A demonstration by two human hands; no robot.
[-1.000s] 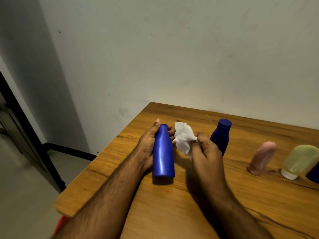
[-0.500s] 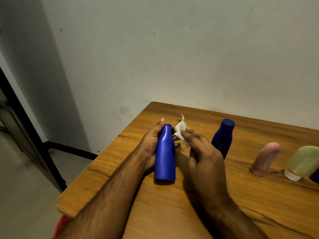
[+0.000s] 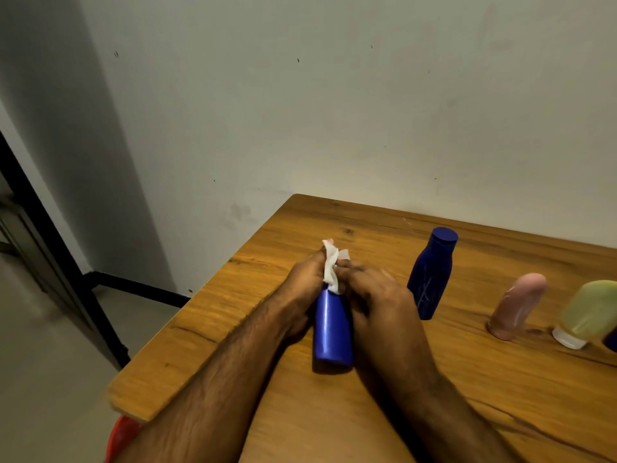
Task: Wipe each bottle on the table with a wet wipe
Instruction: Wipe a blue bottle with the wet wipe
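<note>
Blue bottle (contents unseen) gripped between both hands, white wipe pinched atop.

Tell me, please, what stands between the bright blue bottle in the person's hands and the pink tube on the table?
In the head view, the dark blue bottle stands upright between the bright blue bottle and the pink tube.

I see right hand close in from beside blue bottle onto its neck. White wipe, loose and spread a second ago, now bunched over bottle top between both hands.
</note>
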